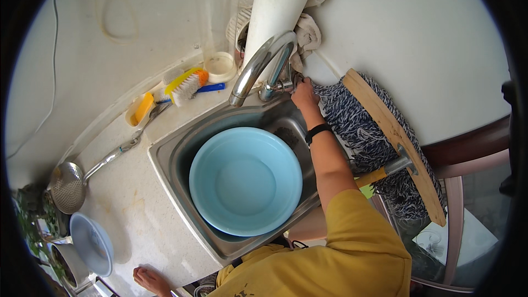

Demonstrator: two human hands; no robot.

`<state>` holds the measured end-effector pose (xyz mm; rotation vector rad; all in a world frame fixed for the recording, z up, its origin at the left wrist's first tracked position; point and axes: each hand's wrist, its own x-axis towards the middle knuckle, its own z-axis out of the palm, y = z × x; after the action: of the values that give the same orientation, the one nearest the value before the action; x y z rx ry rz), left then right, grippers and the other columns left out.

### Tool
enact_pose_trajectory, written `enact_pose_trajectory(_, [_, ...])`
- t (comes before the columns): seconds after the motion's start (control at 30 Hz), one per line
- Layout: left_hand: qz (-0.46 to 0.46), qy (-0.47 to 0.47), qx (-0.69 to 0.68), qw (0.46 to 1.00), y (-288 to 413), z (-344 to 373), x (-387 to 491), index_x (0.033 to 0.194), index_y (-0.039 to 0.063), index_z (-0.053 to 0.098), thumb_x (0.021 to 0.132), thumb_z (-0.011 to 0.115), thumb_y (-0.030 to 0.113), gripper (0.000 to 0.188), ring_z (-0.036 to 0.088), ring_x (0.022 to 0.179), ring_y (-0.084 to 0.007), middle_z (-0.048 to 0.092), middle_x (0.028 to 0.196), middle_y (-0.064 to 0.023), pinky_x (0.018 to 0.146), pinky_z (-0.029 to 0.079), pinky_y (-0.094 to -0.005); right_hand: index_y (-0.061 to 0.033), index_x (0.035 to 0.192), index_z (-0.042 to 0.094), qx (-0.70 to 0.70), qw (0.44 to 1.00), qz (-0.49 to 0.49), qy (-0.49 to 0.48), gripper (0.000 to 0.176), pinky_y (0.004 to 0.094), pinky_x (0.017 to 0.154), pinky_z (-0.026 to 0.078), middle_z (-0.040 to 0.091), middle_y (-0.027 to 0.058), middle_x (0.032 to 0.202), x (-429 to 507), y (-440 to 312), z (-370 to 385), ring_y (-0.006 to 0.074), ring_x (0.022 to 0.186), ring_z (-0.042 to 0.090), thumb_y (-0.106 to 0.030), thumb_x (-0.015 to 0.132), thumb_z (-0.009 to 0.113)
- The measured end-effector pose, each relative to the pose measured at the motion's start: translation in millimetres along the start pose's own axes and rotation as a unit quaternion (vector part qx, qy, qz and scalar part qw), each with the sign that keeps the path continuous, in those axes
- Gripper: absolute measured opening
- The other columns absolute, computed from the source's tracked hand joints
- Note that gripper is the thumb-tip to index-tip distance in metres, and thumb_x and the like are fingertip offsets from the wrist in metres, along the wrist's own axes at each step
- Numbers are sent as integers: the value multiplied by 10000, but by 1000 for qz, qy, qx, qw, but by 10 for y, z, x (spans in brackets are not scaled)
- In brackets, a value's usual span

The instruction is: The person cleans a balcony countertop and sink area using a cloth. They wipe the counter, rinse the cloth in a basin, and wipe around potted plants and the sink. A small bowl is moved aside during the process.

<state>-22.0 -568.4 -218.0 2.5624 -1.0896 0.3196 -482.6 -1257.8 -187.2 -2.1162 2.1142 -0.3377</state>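
Observation:
My right hand reaches past the sink to the back corner, beside the base of the chrome faucet. Its fingers are bent around or against something small and dark there, which they largely hide. A light blue plastic basin sits inside the stainless steel sink, below the faucet's spout. It seems to hold clear liquid, though how much is hard to tell. Near the front edge of the pale countertop, my left hand rests with curled fingers; nothing shows in it.
A string mop head with a wooden bar stands right of my forearm. A scrub brush, a yellow sponge and a perforated skimmer lie along the back. A smaller bowl tilts at left; a white pipe rises behind the faucet.

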Motion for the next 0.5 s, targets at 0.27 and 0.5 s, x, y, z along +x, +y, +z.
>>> enact_pose_trajectory(0.27, [-34, -21, 31, 999, -2, 14, -14, 979, -33, 515, 939, 439, 64, 129, 484, 1103, -379, 516, 1155, -196, 943, 402, -465, 50, 1126, 628, -55, 988, -129, 55, 456, 453, 932, 473, 602, 243, 1095, 45, 311, 228, 405, 1060, 550, -138, 723, 728])
enact_pose_trajectory(0.5, [-6, -16, 18, 1000, -8, 14, -21, 986, -37, 504, 936, 446, 58, 122, 480, 1101, -390, 510, 1159, -209, 939, 397, -473, 82, 1039, 639, -29, 994, -100, -30, 387, 447, 948, 461, 599, 264, 1090, 125, 276, 138, 407, 1060, 545, -121, 718, 711])
